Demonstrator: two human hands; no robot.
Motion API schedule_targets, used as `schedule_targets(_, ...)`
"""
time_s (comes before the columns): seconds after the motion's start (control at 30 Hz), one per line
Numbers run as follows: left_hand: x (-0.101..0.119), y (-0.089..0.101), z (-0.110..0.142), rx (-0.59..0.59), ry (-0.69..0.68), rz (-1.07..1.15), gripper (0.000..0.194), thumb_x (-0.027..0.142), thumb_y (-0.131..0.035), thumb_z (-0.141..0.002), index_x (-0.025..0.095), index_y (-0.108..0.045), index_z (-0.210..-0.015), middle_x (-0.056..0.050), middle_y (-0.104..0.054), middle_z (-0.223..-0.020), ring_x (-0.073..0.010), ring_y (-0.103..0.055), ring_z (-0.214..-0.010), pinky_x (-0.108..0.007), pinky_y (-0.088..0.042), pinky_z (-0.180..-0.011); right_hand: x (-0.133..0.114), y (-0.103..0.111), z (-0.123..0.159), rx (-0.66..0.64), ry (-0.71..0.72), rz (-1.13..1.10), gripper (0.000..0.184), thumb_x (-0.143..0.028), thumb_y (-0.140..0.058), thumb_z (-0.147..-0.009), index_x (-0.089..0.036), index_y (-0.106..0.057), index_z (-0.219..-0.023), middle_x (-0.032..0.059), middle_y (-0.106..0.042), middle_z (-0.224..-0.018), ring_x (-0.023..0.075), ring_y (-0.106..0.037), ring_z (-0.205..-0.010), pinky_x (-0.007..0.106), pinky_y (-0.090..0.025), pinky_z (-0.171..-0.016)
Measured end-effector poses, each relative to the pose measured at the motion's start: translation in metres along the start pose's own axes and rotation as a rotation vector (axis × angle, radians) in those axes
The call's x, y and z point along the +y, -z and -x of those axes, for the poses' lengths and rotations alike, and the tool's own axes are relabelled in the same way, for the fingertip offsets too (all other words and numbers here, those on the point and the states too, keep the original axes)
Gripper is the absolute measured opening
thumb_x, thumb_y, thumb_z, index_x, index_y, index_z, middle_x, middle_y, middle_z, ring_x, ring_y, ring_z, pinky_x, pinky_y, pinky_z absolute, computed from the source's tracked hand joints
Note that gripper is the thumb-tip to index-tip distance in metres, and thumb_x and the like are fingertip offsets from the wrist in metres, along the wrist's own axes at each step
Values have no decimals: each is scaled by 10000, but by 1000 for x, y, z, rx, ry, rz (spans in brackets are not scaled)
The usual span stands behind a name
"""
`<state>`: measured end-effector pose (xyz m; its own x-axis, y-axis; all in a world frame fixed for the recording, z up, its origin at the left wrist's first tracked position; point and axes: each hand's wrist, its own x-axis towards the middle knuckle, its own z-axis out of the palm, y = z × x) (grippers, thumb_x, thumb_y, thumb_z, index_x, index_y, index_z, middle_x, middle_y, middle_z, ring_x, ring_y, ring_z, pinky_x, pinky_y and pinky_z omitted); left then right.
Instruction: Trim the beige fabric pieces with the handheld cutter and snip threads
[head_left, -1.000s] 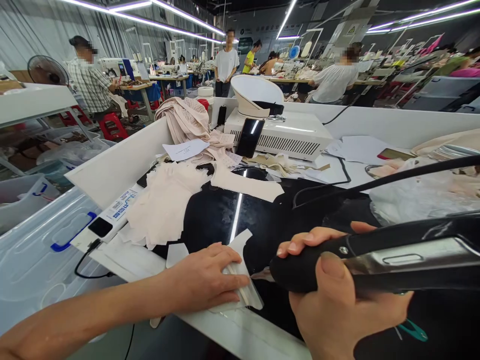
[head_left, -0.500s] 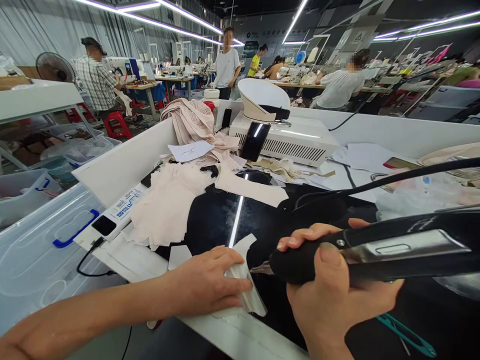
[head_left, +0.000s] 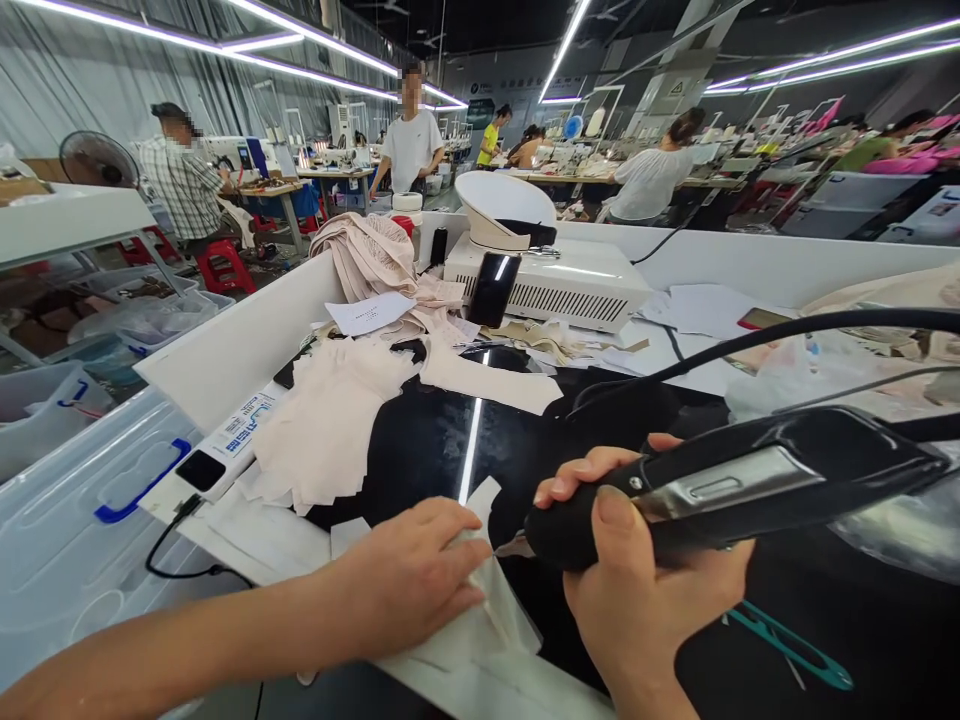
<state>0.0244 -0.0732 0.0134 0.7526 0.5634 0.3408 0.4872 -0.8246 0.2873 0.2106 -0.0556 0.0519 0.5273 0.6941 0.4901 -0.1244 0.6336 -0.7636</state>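
Note:
My left hand is closed on a pale fabric piece near the front edge of the black work surface. Part of the piece is hidden under my fingers. My right hand is wrapped round a thick black corded hand tool with a silver side plate. Its pointed metal tip is beside the fabric piece, close to my left fingertips; I cannot tell whether it touches. A layered pile of pale pink cut pieces lies left of the hands, and a curved pale piece lies farther back.
A white machine box stands at the back with a phone leaning on it. The tool's black cable arches over the right side. A teal tool lies front right. A clear plastic bin is at left.
My view has turned slightly to the right. The fabric piece under my left hand looks more bent and fanned out at its near end. The tool's tip stays beside it.

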Motion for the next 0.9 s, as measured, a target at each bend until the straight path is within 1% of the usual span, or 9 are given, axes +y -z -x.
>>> schedule_targets(0.07, -17, 4, -11, 14, -70, 14, 242, 230, -513, -1163, 100, -710, -1217, -183, -728, -1293, -284, -705, -1249, -411, -606, -1142, 2, 1, 1, -5, -6, 7, 453, -320, -962, -837, -283, -673, -1184, -48, -739, -807, 158, -675, -607, 315, -634, -559)
schedule_targets(0.1, -27, 4, -17, 8, -119, 38, 241, 175, -494, -1149, 98, -714, -1209, -178, -733, -1291, -265, -712, -1243, -382, -601, -1146, 3, 1, 1, -8, -9, 10, 448, -316, -956, -841, -288, -675, -1189, -49, -739, -815, 157, -674, -614, 316, -635, -566)
schedule_targets(0.2, -52, 4, -31, -81, -256, 109, 319, 16, -482, -1044, 77, -708, -1260, -189, -733, -1360, -251, -694, -1328, -352, -569, -1196, 4, 0, 2, -16, -5, 11, 438, -298, -932, -852, -302, -678, -1209, -57, -732, -822, 154, -675, -617, 314, -638, -575)
schedule_targets(0.23, -58, 3, -34, -118, -277, 125, 354, -10, -485, -1017, 80, -706, -1278, -182, -739, -1367, -248, -693, -1338, -349, -566, -1201, 3, -1, 3, -19, -1, 9, 432, -288, -923, -856, -304, -679, -1212, -58, -733, -824, 152, -679, -616, 310, -639, -577)
schedule_targets(0.3, -68, 2, -36, -167, -274, 145, 394, -33, -482, -1000, 96, -707, -1297, -157, -756, -1356, -241, -702, -1330, -341, -572, -1193, 3, -2, 4, -28, 20, 3, 416, -259, -904, -866, -301, -678, -1212, -57, -740, -832, 145, -686, -606, 296, -633, -570)
schedule_targets(0.43, -77, 5, -30, -176, -240, 155, 445, -54, -446, -990, 111, -719, -1301, -141, -761, -1368, -232, -709, -1329, -331, -572, -1190, 2, -3, 5, -50, 61, -5, 411, -171, -868, -871, -294, -664, -1205, -57, -751, -837, 135, -690, -579, 271, -619, -536)
schedule_targets(0.53, -82, 8, -26, -192, -243, 145, 471, -53, -438, -985, 122, -717, -1322, -141, -750, -1396, -227, -707, -1342, -326, -562, -1200, 2, -3, 6, -51, 61, -1, 408, -130, -841, -857, -296, -663, -1183, -63, -745, -837, 130, -693, -593, 263, -627, -546)
schedule_targets(0.7, -88, 12, -25, -251, -258, 128, 454, -18, -454, -1022, 152, -701, -1362, -142, -744, -1410, -227, -704, -1349, -333, -568, -1191, 1, -6, 6, -49, 68, 33, 363, -134, -831, -827, -288, -657, -1107, -61, -733, -821, 139, -693, -607, 264, -629, -530)
schedule_targets(0.9, -93, 17, -21, -307, -310, 44, 531, -19, -500, -985, 194, -700, -1428, -153, -689, -1496, -258, -690, -1369, -370, -596, -1152, 0, -7, 7, -68, 79, 51, 338, -149, -828, -832, -286, -635, -1074, -66, -742, -834, 134, -702, -596, 268, -647, -551)
